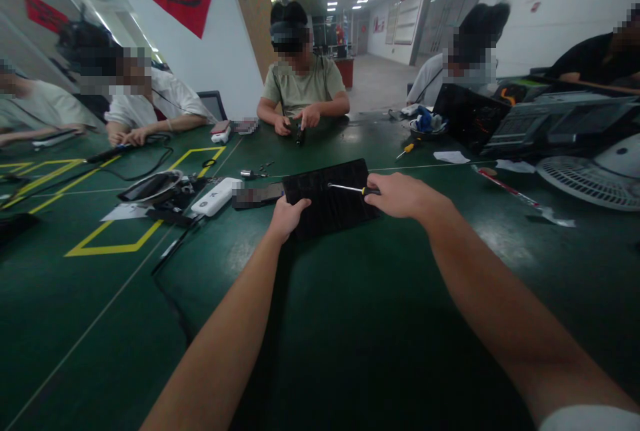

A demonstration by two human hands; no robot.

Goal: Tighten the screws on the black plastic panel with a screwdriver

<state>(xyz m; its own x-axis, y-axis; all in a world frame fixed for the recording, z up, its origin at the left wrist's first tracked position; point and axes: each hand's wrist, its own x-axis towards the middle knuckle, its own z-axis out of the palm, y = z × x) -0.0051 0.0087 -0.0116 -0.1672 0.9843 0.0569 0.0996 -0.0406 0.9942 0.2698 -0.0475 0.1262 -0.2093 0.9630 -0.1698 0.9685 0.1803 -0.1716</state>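
A flat black panel (335,184), like a laptop base turned over, lies on the green table (350,324) in front of me. My left hand (287,215) rests on its near left corner, fingers curled over the edge and gripping it. My right hand (400,195) is closed round the black and yellow handle of a screwdriver (350,188). The metal shaft points left and its tip touches the panel's upper middle.
Left of the panel lie a dark phone (257,195), a white power bank (216,197), cables and a round dish (150,187). A yellow screwdriver (407,149), a red-handled tool (505,186) and a white fan (590,177) are to the right. Other people sit around the table, working.
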